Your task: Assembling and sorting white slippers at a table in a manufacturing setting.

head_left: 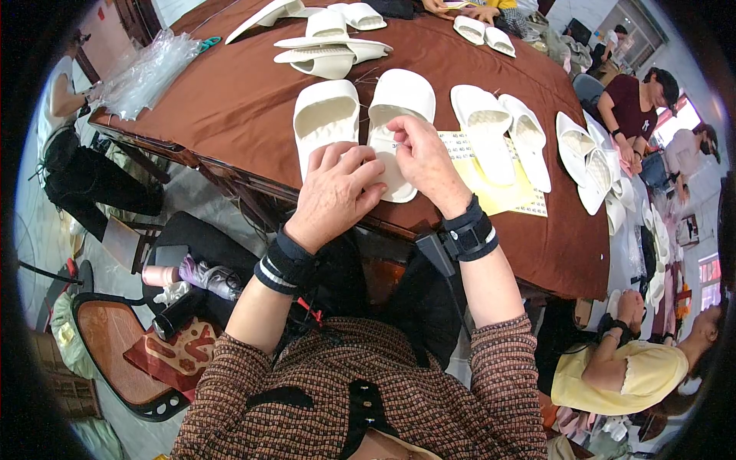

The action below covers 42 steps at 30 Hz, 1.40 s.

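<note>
Two white slippers lie side by side at the table edge, toes away from me: a left slipper [327,115] and a right slipper [402,90]. My left hand [337,192] rests over the heel of the left slipper, fingers bent and apart, with no object visible in it. Above the right slipper's footbed, my right hand [429,157] has its fingers curled and drawn together; whatever they may hold is too small to tell. Small dark print shows on the footbed beside those fingers. Just right of this hand lie yellow label sheets [491,188], partly under another white slipper [487,134].
More white slippers [326,46] lie farther back on the brown-covered table [230,115]; others sit at right [586,157]. A clear plastic bag [149,73] rests at the left corner. A chair [115,345] stands left of me. People work nearby, one in yellow [621,376].
</note>
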{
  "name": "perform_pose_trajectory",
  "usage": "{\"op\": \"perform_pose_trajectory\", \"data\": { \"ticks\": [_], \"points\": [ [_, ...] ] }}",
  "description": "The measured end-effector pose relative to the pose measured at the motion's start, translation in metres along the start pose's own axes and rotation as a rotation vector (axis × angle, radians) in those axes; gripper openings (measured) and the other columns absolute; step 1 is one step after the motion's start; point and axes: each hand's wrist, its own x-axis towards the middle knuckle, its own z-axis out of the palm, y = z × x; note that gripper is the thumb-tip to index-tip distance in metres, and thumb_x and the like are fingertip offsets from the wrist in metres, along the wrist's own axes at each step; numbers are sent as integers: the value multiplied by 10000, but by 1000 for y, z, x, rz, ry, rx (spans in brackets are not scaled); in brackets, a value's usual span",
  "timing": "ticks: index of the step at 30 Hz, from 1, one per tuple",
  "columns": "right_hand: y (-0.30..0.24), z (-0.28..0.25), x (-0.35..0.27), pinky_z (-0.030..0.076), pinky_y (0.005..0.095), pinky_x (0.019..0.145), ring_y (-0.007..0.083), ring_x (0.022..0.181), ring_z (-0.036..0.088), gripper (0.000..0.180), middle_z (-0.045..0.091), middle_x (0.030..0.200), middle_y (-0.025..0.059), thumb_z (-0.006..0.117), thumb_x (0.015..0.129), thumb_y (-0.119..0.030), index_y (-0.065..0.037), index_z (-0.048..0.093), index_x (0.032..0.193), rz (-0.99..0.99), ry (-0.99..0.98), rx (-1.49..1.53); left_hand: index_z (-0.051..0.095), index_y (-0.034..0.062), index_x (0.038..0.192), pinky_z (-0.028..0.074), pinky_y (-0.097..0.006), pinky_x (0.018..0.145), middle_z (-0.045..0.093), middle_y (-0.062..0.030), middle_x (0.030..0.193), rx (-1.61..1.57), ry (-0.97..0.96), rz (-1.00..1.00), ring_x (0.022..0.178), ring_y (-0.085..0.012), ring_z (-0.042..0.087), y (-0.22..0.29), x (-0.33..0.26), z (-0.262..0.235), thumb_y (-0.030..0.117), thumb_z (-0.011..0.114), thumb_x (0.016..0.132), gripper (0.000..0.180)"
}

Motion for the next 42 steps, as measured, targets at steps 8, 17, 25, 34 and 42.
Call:
{"op": "perform_pose_trajectory", "data": {
  "ticks": [8,17,25,34,42],
  "points": [
    [2,3,1,469,447,859,371,970,578,142,618,983,197,522,876,-22,8,558,1009,21,17,2,624,132,1025,383,-428,953,592,-30,1111,-8,-2,-4,1099,-266,525,-1,0,2,197,684,788,253],
    [8,8,4,468,450,869,369,1017,568,185,625,1009,188,494,878,-33,-26,567,1048,-81,36,-138,631,146,1004,391,-424,950,606,-12,1098,9,9,-7,1087,-249,536,-1,0,3,228,704,774,255],
    [4,8,4,464,441,878,357,1036,567,194,628,1033,170,471,892,-64,-48,579,1052,-22,-15,-231,624,137,1004,386,-426,952,597,-20,1099,14,-10,-4,1091,-256,532,0,1,2,214,698,778,250],
    [2,7,4,469,447,867,362,1019,582,180,635,1015,179,466,898,-68,-35,576,1037,8,24,-151,619,128,1019,385,-429,951,590,-29,1102,4,-16,1,1092,-265,529,0,1,1,200,691,782,258],
    [6,7,4,481,421,837,355,991,598,161,629,1004,178,470,920,-71,-20,561,1042,33,47,-76,613,131,1027,389,-426,952,591,-29,1107,10,-10,10,1092,-264,533,-1,0,2,201,689,782,266]
  ]
}}
